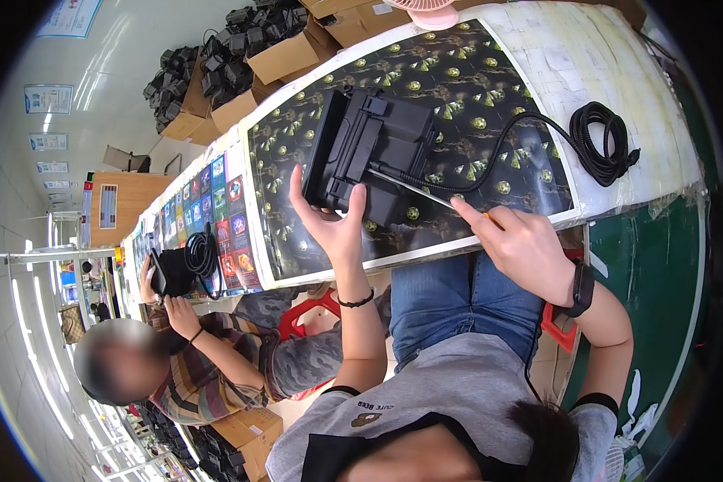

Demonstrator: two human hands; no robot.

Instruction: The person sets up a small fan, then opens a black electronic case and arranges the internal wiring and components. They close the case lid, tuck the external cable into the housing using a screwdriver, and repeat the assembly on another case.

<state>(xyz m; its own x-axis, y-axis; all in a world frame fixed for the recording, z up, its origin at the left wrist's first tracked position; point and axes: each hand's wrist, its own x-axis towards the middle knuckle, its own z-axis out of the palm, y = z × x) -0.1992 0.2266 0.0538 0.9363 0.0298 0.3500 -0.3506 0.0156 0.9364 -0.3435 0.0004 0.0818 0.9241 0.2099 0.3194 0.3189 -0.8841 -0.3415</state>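
On the dark patterned mat [474,72] lies a black plastic device [406,124] with a flat panel along its left side. My left hand [333,229] grips its near end, thumb on one side and fingers on the other. A screwdriver [422,191] is in my right hand [522,249], its handle mostly hidden by the fingers. Its thin metal shaft reaches to the middle of the device; the exact contact at the tip is too small to tell. A black cable [510,128] runs from the device to a coil [602,149] on the right.
At the left, a co-worker [209,353] handles another black device [173,271] with a coiled cable. Cardboard boxes [293,52] and piled black devices [245,40] stand beyond the table. A pink fan [434,14] sits at the far edge.
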